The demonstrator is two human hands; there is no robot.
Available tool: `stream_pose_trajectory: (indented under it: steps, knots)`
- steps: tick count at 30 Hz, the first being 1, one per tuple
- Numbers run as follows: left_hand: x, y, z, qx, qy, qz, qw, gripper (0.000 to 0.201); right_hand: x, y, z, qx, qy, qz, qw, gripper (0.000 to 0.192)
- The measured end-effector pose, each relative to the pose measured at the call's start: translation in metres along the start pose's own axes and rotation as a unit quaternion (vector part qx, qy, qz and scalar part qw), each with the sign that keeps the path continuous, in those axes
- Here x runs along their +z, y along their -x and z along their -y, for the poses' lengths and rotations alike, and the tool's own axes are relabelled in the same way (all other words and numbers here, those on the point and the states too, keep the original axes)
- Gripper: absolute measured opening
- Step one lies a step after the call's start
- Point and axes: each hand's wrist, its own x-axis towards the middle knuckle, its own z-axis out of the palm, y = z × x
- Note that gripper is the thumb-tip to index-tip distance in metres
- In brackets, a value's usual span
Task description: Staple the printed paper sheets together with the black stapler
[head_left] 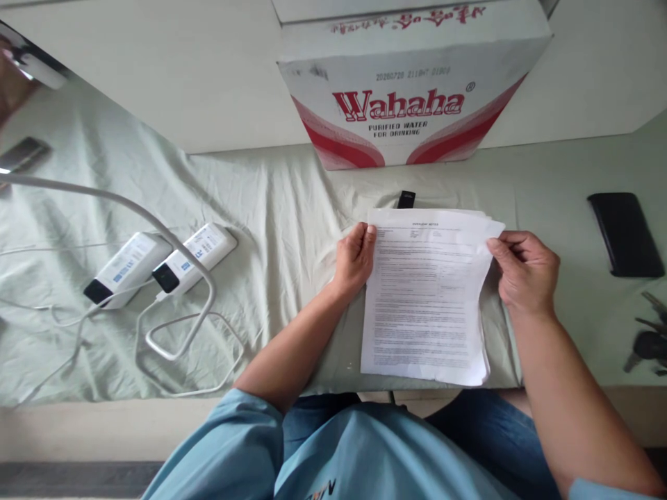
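Tbl point(292, 208) w/ "Wahaha" box point(401, 142); pgs point(423, 298) in hands point(354, 260) point(529, 274)

Papers point(422, 305): printed stack, held in both hands above the surface point(292, 215), which has a pale green cloth. Left hand point(355, 255) grips the papers' upper left edge, thumb on top; right hand point(525, 272) pinches their upper right edge. Just beyond the papers: small black object point(406, 200), partly hidden by them. Farther beyond: white-and-red Wahaha water carton point(417, 114). Left of the papers: two white power banks point(128, 265), white cables around them. Right of the papers: black phone point(628, 235); keys point(649, 340), blurred, nearer the wearer.
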Motion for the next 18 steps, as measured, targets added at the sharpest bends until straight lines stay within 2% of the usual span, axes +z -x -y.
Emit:
stream_pose_trajectory:
  steps: [5, 13, 18]
  knots:
    - [0.0012, -0.0006, -0.0008, 0.003, -0.020, -0.004, 1.000, 0.062, 0.0023, -0.0036, -0.0007, 0.000, 0.026, -0.002, 1.000, 0.031]
    - [0.0014, -0.0022, 0.0023, 0.013, -0.038, -0.010, 0.999, 0.058, 0.0087, -0.0085, -0.0016, -0.013, 0.076, 0.020, 0.997, 0.024]
    - [0.0008, -0.0028, 0.0032, 0.009, -0.038, -0.008, 0.999, 0.059, 0.0078, -0.0098, -0.0025, -0.012, 0.083, 0.022, 0.996, 0.031]
